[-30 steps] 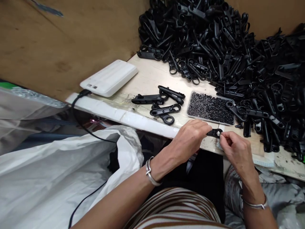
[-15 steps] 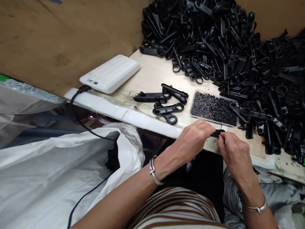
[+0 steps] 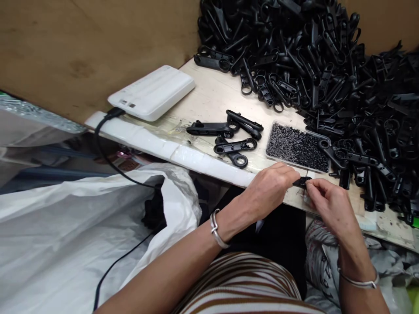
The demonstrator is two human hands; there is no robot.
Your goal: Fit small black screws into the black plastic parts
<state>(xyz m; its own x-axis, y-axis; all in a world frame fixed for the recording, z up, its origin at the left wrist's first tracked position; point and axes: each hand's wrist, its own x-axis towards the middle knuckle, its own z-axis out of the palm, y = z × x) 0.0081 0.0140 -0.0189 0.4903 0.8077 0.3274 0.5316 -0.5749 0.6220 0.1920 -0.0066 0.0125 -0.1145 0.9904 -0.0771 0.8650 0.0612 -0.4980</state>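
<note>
Left hand and right hand both pinched shut on black plastic clip, lower right, at surface edge. Likely fitting small part from tray; next needs steady alignment.

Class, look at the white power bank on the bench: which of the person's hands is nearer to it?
Left. The left hand is at the bench edge, right of the white power bank; the right hand lies farther right, beyond the small black part both pinch.
</note>
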